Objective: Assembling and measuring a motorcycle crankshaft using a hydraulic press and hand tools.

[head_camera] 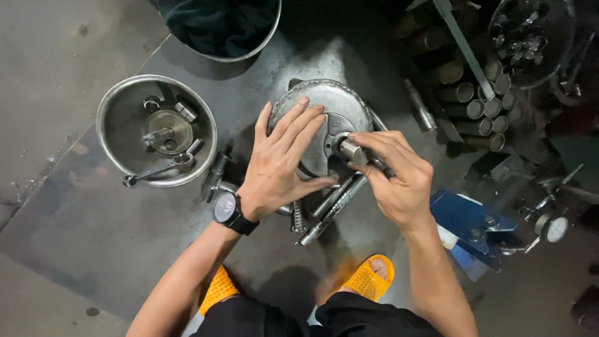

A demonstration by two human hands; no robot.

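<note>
Both hands working at a round grey metal disc [324, 106] lying on the dark floor plate [81, 231].

Spreading flat, fingers open, left hand [281, 159] pressing on the disc's face, gripping nothing; pinching with thumb and fingertips, right hand [393, 171] closing around a short silver metal cylinder [352, 151] standing at the disc's centre. Sitting well apart to the left, round steel bowl [112, 125] holding small metal parts and a slim wrench [156, 170]. Lying just under the hands, long steel rods [331, 209]. Showing near the lower edge, orange slotted sandals [371, 278]. Wrapping the left wrist, black wristwatch [226, 208].
</note>
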